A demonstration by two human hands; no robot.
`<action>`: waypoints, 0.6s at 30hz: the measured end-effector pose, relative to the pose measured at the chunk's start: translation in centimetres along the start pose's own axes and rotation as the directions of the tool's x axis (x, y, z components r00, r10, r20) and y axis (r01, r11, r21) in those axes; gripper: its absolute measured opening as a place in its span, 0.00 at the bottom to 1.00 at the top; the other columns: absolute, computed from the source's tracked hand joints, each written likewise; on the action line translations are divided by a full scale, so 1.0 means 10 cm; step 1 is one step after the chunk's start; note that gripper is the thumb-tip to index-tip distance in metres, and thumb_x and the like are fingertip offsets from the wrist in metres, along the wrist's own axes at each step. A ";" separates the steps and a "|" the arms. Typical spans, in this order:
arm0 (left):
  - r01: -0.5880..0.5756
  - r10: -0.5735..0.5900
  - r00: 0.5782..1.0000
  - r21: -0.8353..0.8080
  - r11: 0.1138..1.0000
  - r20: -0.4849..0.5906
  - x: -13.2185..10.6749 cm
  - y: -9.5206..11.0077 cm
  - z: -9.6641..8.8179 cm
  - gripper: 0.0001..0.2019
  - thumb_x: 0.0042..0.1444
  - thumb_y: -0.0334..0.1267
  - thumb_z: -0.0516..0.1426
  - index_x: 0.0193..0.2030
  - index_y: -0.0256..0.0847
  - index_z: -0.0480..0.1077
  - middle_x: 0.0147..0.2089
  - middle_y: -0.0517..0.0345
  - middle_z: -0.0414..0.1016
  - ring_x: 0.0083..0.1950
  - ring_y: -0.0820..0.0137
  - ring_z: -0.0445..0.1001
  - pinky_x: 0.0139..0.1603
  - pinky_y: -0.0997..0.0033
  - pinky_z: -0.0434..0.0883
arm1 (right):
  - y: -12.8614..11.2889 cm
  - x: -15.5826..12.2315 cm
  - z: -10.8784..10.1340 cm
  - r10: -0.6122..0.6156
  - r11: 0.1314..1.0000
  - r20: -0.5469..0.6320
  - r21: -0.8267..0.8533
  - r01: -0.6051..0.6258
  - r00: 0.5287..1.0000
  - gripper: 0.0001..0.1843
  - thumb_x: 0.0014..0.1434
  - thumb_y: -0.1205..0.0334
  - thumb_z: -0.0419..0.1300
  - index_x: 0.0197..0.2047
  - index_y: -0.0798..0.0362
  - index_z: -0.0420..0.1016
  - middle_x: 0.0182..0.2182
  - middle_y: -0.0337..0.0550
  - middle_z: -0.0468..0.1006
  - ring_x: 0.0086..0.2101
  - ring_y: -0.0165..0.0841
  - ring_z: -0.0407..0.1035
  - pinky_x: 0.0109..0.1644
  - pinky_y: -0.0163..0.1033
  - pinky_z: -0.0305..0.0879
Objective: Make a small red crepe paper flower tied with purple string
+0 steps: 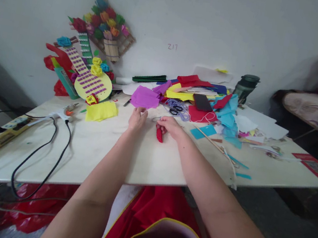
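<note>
Writing "Z17" [172,47] on wall [230,21], right hand [170,126] gripping red paper [159,135], left hand [137,118] grip unclear

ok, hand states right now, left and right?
Left hand: fingers curled, grip cannot be told.
Right hand: closed on red piece.
</note>
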State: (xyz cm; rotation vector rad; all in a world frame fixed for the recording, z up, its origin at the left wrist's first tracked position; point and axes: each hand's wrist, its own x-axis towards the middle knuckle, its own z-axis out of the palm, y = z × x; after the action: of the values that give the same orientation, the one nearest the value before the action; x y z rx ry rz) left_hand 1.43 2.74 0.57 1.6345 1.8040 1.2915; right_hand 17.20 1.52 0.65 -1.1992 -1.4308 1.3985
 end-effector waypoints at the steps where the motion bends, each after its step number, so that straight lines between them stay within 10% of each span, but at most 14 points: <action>1: 0.003 -0.006 0.997 0.031 1.000 0.082 0.00 -0.02 -0.03 0.11 0.48 0.39 0.56 0.37 0.41 0.73 0.40 0.51 0.74 0.40 0.64 0.71 0.42 0.68 0.65 | 0.00 0.00 0.00 -0.002 1.000 0.006 0.011 0.002 1.000 0.10 0.54 0.71 0.56 0.21 0.57 0.65 0.14 0.34 0.68 0.13 0.19 0.55 0.14 0.26 0.53; 8: -0.293 0.263 0.883 0.019 0.956 0.388 -0.10 0.01 -0.04 0.11 0.40 0.36 0.57 0.32 0.43 0.77 0.31 0.57 0.77 0.34 0.66 0.70 0.38 0.71 0.66 | 0.01 -0.01 -0.02 -0.026 1.000 0.035 0.014 0.026 0.999 0.10 0.54 0.70 0.57 0.22 0.57 0.65 0.14 0.33 0.67 0.14 0.19 0.56 0.15 0.25 0.53; 18: -0.425 0.424 0.844 -0.071 0.902 0.328 -0.09 -0.04 0.00 0.05 0.42 0.39 0.59 0.25 0.43 0.76 0.36 0.54 0.75 0.37 0.68 0.70 0.38 0.73 0.67 | 0.02 0.00 -0.01 -0.039 0.999 0.041 -0.023 0.040 0.998 0.12 0.55 0.71 0.55 0.21 0.57 0.65 0.13 0.33 0.66 0.13 0.19 0.55 0.15 0.25 0.54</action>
State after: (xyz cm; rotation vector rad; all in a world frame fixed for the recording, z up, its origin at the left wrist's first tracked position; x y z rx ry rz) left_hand 1.41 2.00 -0.03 2.1911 1.2830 1.0775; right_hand 17.35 1.56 0.50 -1.1572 -1.4953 1.3897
